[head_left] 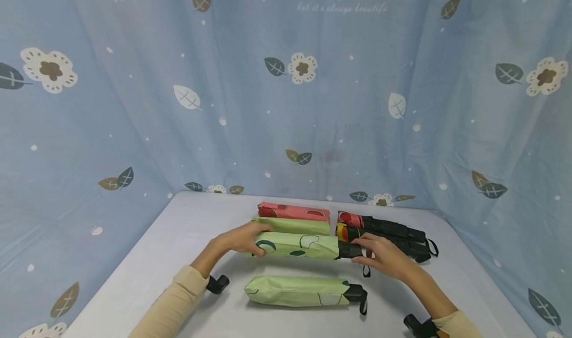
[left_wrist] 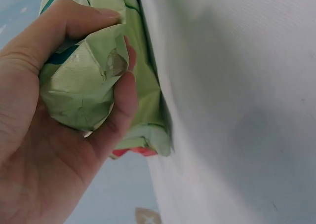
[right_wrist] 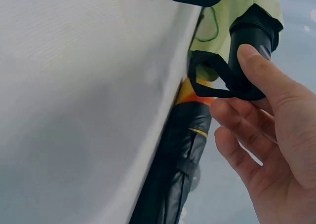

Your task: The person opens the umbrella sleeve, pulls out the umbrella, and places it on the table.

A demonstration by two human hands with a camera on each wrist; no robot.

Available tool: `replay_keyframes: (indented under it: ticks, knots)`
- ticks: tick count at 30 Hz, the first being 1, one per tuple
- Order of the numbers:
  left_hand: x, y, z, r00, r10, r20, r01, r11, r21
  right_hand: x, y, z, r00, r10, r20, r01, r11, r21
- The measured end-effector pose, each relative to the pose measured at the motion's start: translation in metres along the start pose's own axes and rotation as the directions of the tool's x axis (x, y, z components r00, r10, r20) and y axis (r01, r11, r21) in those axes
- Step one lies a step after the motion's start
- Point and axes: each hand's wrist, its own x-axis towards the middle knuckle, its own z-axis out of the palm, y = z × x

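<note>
Both hands hold a folded light-green umbrella (head_left: 297, 245) lengthwise between them, above the white table. My left hand (head_left: 243, 237) grips its closed fabric end, thumb on one side and fingers curled round the other in the left wrist view. At the opposite end, my right hand (head_left: 384, 256) pinches the black handle (right_wrist: 247, 49) between thumb and fingers. A black wrist strap (right_wrist: 200, 88) loops from that handle. Just behind the held umbrella lies another green umbrella (head_left: 295, 226), partly hidden. A further green umbrella (head_left: 297, 292) lies nearer the front, its black handle pointing right.
At the back lies a red patterned umbrella (head_left: 292, 212). To its right are a black umbrella with a red end (head_left: 393, 227) and one with a yellow end (head_left: 341, 232), partly behind my right hand. A blue patterned curtain (head_left: 344, 104) encloses the table (head_left: 201, 211).
</note>
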Motion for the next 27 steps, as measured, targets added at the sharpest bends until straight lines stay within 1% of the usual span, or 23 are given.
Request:
replay_keyframes:
  ticks: [2, 5, 8, 10, 11, 13, 15, 17, 19, 21, 27]
  knots:
    - [0.002, 0.001, 0.001, 1.000, 0.007, -0.006, -0.007, 1.000, -0.001, -0.003, 0.004, 0.002, 1.000, -0.019, -0.021, 0.020, 0.998, 0.052]
    - [0.005, 0.001, 0.002, 1.000, 0.018, -0.012, -0.018, 1.000, 0.007, -0.005, 0.008, 0.006, 0.997, -0.046, -0.056, 0.053, 0.988, 0.142]
    - [0.007, 0.001, 0.003, 0.999, 0.030, -0.018, -0.030, 1.000, -0.006, -0.005, 0.010, 0.009, 0.992, -0.063, -0.110, 0.083, 0.979, 0.187]
    - [0.008, 0.000, 0.003, 0.999, 0.041, -0.024, -0.041, 0.999, -0.020, -0.003, 0.008, 0.011, 0.989, -0.056, -0.140, 0.081, 0.981, 0.177]
    - [0.009, 0.000, 0.003, 0.999, 0.046, -0.028, -0.047, 0.999, -0.028, -0.003, 0.007, 0.011, 0.988, -0.041, -0.147, 0.066, 0.983, 0.169]
    - [0.009, 0.000, 0.002, 0.998, 0.054, -0.035, -0.055, 0.998, -0.042, -0.001, 0.003, 0.012, 0.991, 0.003, -0.137, 0.016, 0.991, 0.136]
    - [0.009, 0.001, 0.002, 0.997, 0.061, -0.039, -0.063, 0.997, -0.048, 0.000, -0.002, 0.012, 0.993, 0.044, -0.108, -0.034, 0.995, 0.090]
    - [0.009, 0.001, 0.001, 0.997, 0.065, -0.042, -0.067, 0.997, -0.048, 0.000, -0.005, 0.012, 0.995, 0.067, -0.077, -0.064, 0.997, 0.042]
    - [0.009, 0.002, 0.001, 0.997, 0.067, -0.042, -0.069, 0.997, -0.043, 0.000, -0.008, 0.011, 0.996, 0.064, -0.062, -0.064, 0.998, -0.005]
    - [0.007, 0.002, 0.001, 0.997, 0.069, -0.040, -0.070, 0.997, -0.041, 0.000, -0.008, 0.009, 0.997, 0.054, -0.064, -0.056, 0.998, -0.020]
    - [0.003, 0.000, 0.003, 0.997, 0.062, -0.041, -0.064, 0.997, -0.036, -0.001, -0.004, 0.008, 0.997, 0.036, -0.075, -0.035, 0.999, 0.014]
